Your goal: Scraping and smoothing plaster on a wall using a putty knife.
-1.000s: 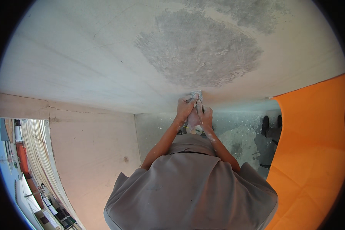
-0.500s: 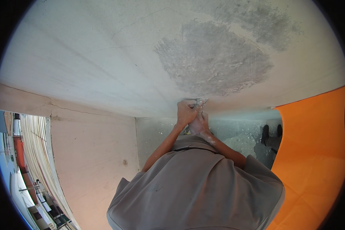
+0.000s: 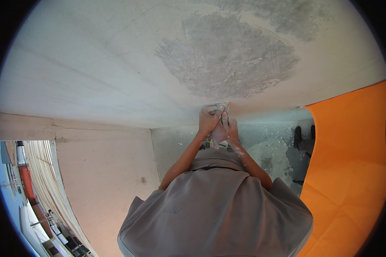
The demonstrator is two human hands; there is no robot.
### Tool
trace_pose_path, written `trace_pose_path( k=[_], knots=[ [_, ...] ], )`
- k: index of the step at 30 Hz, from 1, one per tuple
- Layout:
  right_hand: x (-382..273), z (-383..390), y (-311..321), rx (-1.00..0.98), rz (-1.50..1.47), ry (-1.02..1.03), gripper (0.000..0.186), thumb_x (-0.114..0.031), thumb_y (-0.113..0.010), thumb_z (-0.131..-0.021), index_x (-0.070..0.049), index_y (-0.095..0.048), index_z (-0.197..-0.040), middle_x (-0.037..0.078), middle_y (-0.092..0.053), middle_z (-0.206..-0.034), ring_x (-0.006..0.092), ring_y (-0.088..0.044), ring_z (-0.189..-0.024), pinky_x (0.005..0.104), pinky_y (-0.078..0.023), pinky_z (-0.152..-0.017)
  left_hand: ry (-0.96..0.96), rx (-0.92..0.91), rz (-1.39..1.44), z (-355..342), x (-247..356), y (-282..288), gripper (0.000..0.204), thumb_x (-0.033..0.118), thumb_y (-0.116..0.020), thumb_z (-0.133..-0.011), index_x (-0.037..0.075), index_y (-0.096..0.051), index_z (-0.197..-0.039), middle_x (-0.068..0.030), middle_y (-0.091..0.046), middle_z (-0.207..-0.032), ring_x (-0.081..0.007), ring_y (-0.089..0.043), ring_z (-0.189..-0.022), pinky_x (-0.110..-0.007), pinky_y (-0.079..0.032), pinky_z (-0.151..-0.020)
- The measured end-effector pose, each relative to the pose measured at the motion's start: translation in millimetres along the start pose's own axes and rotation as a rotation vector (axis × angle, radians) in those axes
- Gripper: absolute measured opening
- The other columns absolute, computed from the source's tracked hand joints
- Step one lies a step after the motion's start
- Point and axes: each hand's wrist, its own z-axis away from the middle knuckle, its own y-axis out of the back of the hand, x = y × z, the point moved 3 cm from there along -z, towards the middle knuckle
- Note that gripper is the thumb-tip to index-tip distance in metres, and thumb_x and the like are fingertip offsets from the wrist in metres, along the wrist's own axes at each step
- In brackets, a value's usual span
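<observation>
Both hands meet in front of my waist, close to the wall (image 3: 128, 85), whose broad grey rough patch (image 3: 236, 55) lies just above them. My left hand (image 3: 207, 121) is closed, its thumb and fingers pinching the dusty upper end of a sheet of sandpaper (image 3: 219, 133). Against the sheet's other edge, my right hand (image 3: 230, 128) is closed too, the fingers bent and whitened with dust. The sandpaper's pinkish-brown side hangs between the palms; its greyish, powdery top edge sticks out above the fingertips. How far it is folded I cannot tell.
An orange sheet (image 3: 347, 171) hangs along the right. Beside it, a person's dark shoes (image 3: 297, 137) show on the white-spattered floor (image 3: 266, 147). To the left stands a pinkish wall (image 3: 103, 167) with a crack along its top and an opening onto the outdoors.
My hands have loosened their overlap and moved slightly apart, so more of the sandpaper shows between them. The view has shifted a little, the grey patch now sitting higher and further left.
</observation>
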Motion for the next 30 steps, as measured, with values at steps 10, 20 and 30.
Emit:
trace_pose_path(
  k=[10, 20, 30],
  knots=[
    [1.5, 5.2, -12.8, -0.045, -0.146, -0.185, 0.058, -0.043, -0.045, -0.110, 0.005, -0.065, -0.084, 0.018, -0.062, -0.069, 0.0246, -0.062, -0.066, 0.0423, -0.048, -0.062, -0.048, 0.070, -0.219, 1.5, -1.7, 2.0, 0.032, 0.024, -0.074, -0.094, -0.004, -0.072, -0.078, -0.0031, -0.054, -0.053, -0.0044, -0.042, -0.056, -0.030, -0.037, -0.048],
    [-21.6, 3.8, -42.7, -0.273, -1.006, -0.306, 0.050, -0.044, -0.041, -0.112, -0.001, -0.065, -0.111, 0.000, -0.064, -0.082, 0.0088, -0.060, -0.074, 0.0295, -0.049, -0.061, -0.236, 0.071, -0.301, 0.6, 41.5, 13.8, 0.028, 0.018, -0.076, -0.090, -0.005, -0.068, -0.076, -0.0073, -0.047, -0.052, -0.0048, -0.039, -0.054, -0.032, -0.034, -0.046],
    [-27.3, 2.2, 20.9, -0.036, 0.149, 0.003, 0.052, -0.041, -0.052, -0.105, 0.005, -0.069, -0.090, 0.028, -0.067, -0.085, 0.0509, -0.062, -0.077, 0.0522, -0.048, -0.070, 0.080, 0.043, 0.110, 4.6, -19.1, -9.3, 0.032, 0.023, -0.072, -0.098, -0.002, -0.073, -0.077, 0.0044, -0.061, -0.064, -0.0030, -0.045, -0.059, -0.028, -0.036, -0.049]
  ],
)
